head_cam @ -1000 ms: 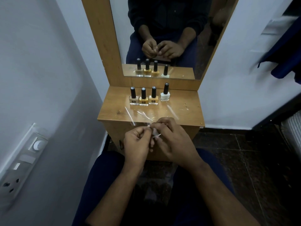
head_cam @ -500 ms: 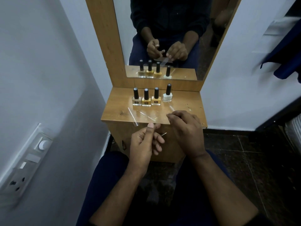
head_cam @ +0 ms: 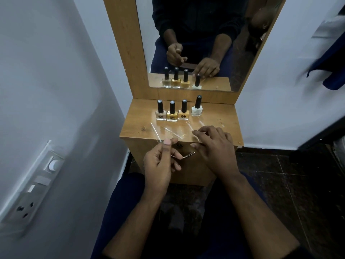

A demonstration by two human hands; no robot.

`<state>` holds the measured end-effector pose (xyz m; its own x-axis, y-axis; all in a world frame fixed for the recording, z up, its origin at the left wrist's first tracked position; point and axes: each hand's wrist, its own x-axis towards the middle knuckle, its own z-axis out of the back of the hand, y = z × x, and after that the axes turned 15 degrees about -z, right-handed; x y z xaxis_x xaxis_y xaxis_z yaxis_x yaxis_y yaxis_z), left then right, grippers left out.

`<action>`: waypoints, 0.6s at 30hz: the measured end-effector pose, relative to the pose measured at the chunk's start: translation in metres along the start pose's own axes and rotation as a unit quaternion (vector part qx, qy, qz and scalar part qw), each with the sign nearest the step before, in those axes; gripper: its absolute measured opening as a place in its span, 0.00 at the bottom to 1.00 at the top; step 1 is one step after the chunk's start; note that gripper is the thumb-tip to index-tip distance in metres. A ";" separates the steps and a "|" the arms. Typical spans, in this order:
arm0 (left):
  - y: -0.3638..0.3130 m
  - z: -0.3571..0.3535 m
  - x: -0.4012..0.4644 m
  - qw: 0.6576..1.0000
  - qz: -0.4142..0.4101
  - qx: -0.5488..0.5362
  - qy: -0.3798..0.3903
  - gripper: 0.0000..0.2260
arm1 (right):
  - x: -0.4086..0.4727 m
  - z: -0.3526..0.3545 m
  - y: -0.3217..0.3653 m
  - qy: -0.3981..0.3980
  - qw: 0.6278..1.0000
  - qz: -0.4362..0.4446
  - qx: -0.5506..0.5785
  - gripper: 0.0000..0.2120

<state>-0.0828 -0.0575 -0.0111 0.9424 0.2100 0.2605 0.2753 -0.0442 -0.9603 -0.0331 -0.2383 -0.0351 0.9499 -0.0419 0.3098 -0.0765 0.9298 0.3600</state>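
Hands meet at the near edge of a small wooden table (head_cam: 220, 116). The left hand (head_cam: 160, 163) has its thumb raised and its fingers curled round a thin metal tool (head_cam: 189, 155). Only the tool's far end shows, poking out to the right toward the other hand. The rest is buried in the fingers, so what kind of tool it is cannot be told.

The right hand (head_cam: 214, 146) arches over the table's near right edge, its fingertips down on a clear plastic film (head_cam: 173, 130). Whether it pinches the film or merely rests on it cannot be told. The film lies flat on the wood and shows only by its creases and glints, and its right side is hidden under that hand.

Farther back, three amber nail polish bottles (head_cam: 172, 114) stand touching in a row, with a white bottle (head_cam: 196, 109) just to their right. Their label marks are too small to read. A mirror (head_cam: 196, 25) behind them repeats the bottles and both hands, its top cut off. A switch plate (head_cam: 37, 184) sits on the left wall, and a blurred blue cloth (head_cam: 332, 71) runs out of view at far right.
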 end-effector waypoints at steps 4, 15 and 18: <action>0.001 0.002 0.002 0.999 -0.020 0.018 -0.022 0.16 | -0.002 0.003 -0.001 -0.019 0.998 -0.017 0.051 0.21; 0.007 0.029 0.020 0.985 -0.081 0.047 -0.141 0.12 | 0.035 0.025 0.074 -0.087 0.992 0.096 0.010 0.11; 0.013 0.033 0.020 0.983 -0.076 0.049 -0.159 0.11 | 0.065 0.035 0.102 -0.101 0.989 0.107 -0.015 0.13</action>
<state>-0.0662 -0.0213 -0.0219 0.7800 0.5026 0.3729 0.3746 0.1024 -0.9215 0.0100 -0.1593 0.0526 0.8332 0.0877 0.5459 -0.2575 0.9353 0.2426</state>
